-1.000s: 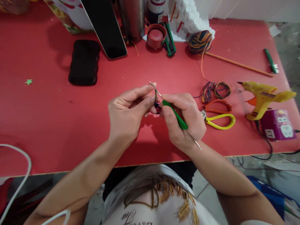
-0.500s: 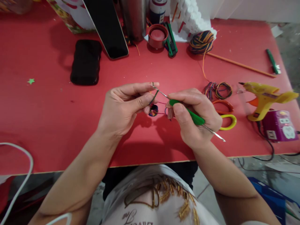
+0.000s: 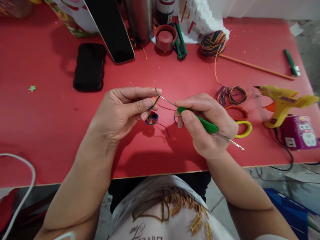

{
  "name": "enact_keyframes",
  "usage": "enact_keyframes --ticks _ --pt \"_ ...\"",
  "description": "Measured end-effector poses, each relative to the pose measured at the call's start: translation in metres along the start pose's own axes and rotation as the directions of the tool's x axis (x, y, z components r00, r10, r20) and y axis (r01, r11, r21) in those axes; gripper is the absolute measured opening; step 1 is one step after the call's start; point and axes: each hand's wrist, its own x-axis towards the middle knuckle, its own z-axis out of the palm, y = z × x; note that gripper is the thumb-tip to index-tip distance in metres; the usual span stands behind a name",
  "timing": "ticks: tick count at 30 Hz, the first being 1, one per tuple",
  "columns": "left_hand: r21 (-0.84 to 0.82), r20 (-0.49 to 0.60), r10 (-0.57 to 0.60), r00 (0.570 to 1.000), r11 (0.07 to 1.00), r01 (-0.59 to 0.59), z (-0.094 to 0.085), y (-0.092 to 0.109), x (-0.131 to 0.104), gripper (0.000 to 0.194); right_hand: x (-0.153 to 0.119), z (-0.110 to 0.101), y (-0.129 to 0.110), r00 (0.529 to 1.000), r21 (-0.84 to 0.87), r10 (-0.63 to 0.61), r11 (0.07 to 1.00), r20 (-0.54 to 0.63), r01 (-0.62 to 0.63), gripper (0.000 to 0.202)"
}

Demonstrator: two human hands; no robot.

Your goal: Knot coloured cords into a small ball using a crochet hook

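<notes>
My right hand (image 3: 206, 125) is closed round the green handle of a crochet hook (image 3: 200, 120), whose thin metal shaft points left. A dark loop of yarn (image 3: 157, 98) sits at the hook's tip. My left hand (image 3: 130, 110) pinches this yarn between thumb and fingers, with the index finger stretched along the top. Just below its fingertips hangs a small multicoloured crochet piece (image 3: 151, 118) with a loose yarn tail. A reddish strand runs between the two hands. Part of the yarn is hidden by my fingers.
To the right are a multicoloured yarn ball (image 3: 213, 44), coiled yarn (image 3: 237, 95), scissors (image 3: 244, 129) with red and yellow handles, and a yellow glue gun (image 3: 282, 100). Behind stand a leaning phone (image 3: 112, 33), a dark case (image 3: 89, 66) and a green cutter (image 3: 180, 43).
My left hand has shifted left, away from my right hand, carrying the crochet piece. The piece's yarn tail now hangs free instead of stretching towards my right hand.
</notes>
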Motion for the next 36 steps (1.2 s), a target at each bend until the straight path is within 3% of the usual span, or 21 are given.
enact_keyframes --ticks 4,9,26,32,36 --pt "-0.018 0.024 -0.016 1.0 1.0 0.017 0.001 -0.004 0.001 0.022 0.0 0.0 0.001 1.0 0.002 -0.002 1.0 0.007 0.002 0.024" --pt "0.001 -0.021 0.019 1.0 1.0 -0.019 0.001 -0.011 0.002 0.026 0.001 -0.001 0.002 1.0 0.02 0.0 1.0 0.024 -0.001 0.021" --pt "-0.025 0.023 0.04 0.999 0.999 -0.039 0.005 -0.007 -0.002 0.024 0.003 0.007 -0.006 0.998 0.052 -0.065 0.997 -0.005 0.065 0.032" --pt "-0.035 0.01 0.043 0.999 0.998 -0.042 0.005 -0.008 -0.003 0.022 0.004 0.013 -0.006 0.998 0.112 -0.004 0.994 -0.065 0.011 0.027" --pt "-0.039 0.009 0.043 0.999 0.998 -0.043 0.004 -0.009 -0.002 0.023 0.003 0.009 -0.003 0.999 0.108 0.009 0.994 -0.031 -0.005 0.025"
